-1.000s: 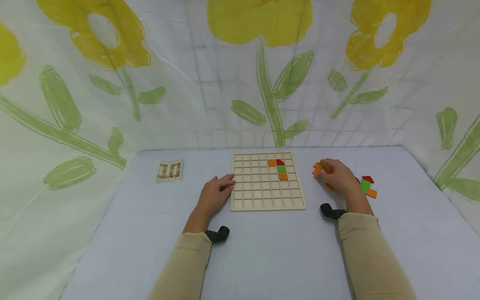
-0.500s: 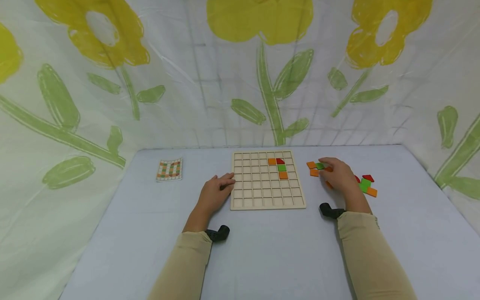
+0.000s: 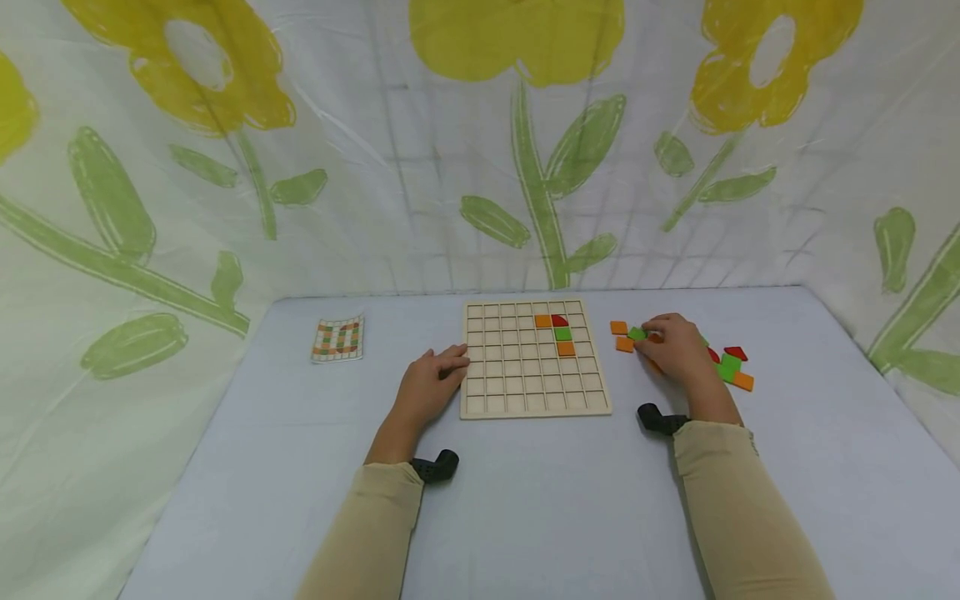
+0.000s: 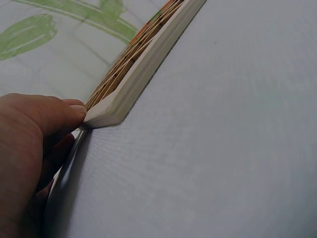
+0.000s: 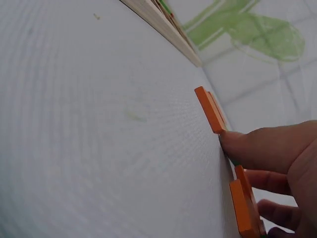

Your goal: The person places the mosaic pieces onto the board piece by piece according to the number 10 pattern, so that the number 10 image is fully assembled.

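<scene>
A pale wooden grid board lies on the table. Near its top right sit an orange square, a red quarter-round tile, a green square and another orange square. My left hand rests its fingertips on the board's left edge; its thumb touches the rim near a corner in the left wrist view. Right of the board, my right hand touches loose tiles, its fingertips at a green tile. Two orange tiles lie just left of it. Its palm hides other tiles.
A card with a coloured grid pattern lies at the table's left. Several red, green and orange tiles lie beyond my right wrist. A flower-patterned curtain hangs behind the table's far edge.
The orange tiles beside my right hand have spread out leftward, and the green tile has slid slightly left to its fingertips. My left hand and the board stay in place.
</scene>
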Available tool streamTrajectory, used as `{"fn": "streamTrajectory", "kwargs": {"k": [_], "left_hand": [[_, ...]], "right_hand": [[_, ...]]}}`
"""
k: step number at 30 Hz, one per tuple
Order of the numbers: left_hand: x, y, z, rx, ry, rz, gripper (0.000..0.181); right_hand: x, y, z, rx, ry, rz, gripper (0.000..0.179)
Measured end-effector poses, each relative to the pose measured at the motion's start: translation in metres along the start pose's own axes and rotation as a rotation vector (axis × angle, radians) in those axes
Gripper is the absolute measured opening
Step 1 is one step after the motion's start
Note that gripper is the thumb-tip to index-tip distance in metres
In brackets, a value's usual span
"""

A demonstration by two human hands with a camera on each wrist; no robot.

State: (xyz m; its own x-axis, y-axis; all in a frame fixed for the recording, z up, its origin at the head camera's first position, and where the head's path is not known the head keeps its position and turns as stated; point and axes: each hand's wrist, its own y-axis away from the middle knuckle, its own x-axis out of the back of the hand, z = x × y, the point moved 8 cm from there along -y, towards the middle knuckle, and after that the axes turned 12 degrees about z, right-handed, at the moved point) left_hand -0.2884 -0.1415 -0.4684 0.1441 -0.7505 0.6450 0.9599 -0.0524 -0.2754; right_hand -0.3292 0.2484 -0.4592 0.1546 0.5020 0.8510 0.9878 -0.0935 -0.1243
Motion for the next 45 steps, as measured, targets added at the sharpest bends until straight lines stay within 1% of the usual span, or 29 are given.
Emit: {"fn": "streamTrajectory", "kwargs": {"k": [4, 9, 12, 16, 18, 19, 22, 26, 28, 30, 35, 37, 42, 45], "left_hand": [[0.001, 0.001, 0.0, 0.0, -0.008, -0.002, 0.027], [0.002, 0.001, 0.001, -0.011, -0.011, 0.004, 0.027], [0.001, 0.001, 0.0, -0.017, -0.013, 0.006, 0.027], [0.0, 0.0, 0.0, -0.016, -0.017, 0.009, 0.026], [0.001, 0.0, 0.0, -0.007, -0.017, 0.009, 0.026], [0.001, 0.0, 0.0, -0.001, -0.016, 0.009, 0.026], [0.0, 0.0, -0.001, 0.015, -0.013, 0.006, 0.026], [-0.001, 0.0, -0.002, 0.03, -0.012, 0.0, 0.026], [-0.001, 0.0, -0.002, 0.034, -0.012, -0.001, 0.026], [-0.001, 0.0, -0.001, 0.028, -0.011, 0.001, 0.026], [0.0, 0.0, 0.001, 0.011, -0.012, 0.004, 0.026], [0.0, 0.0, 0.001, 0.011, -0.015, 0.003, 0.026], [0.0, 0.0, 0.001, 0.018, -0.015, 0.004, 0.025], [0.001, 0.0, 0.002, 0.017, -0.004, 0.006, 0.025]], "right_hand": [[0.0, 0.001, -0.002, 0.031, 0.012, 0.017, 0.039], [0.005, 0.002, -0.009, 0.033, 0.005, 0.032, 0.039], [0.005, 0.004, -0.021, 0.055, -0.03, -0.026, 0.039], [-0.004, 0.012, -0.055, 0.172, -0.086, -0.162, 0.037], [-0.01, 0.018, -0.072, 0.234, -0.118, -0.216, 0.036], [-0.014, 0.021, -0.079, 0.249, -0.131, -0.238, 0.036], [-0.023, 0.027, -0.092, 0.26, -0.143, -0.289, 0.037], [-0.035, 0.031, -0.096, 0.24, -0.123, -0.328, 0.035], [-0.039, 0.031, -0.095, 0.233, -0.117, -0.334, 0.033], [-0.04, 0.032, -0.096, 0.23, -0.111, -0.322, 0.031], [-0.04, 0.033, -0.102, 0.266, -0.103, -0.293, 0.027], [-0.041, 0.034, -0.104, 0.272, -0.111, -0.297, 0.028], [-0.035, 0.032, -0.101, 0.228, -0.11, -0.284, 0.03], [-0.026, 0.028, -0.092, 0.203, -0.105, -0.245, 0.029]]}}
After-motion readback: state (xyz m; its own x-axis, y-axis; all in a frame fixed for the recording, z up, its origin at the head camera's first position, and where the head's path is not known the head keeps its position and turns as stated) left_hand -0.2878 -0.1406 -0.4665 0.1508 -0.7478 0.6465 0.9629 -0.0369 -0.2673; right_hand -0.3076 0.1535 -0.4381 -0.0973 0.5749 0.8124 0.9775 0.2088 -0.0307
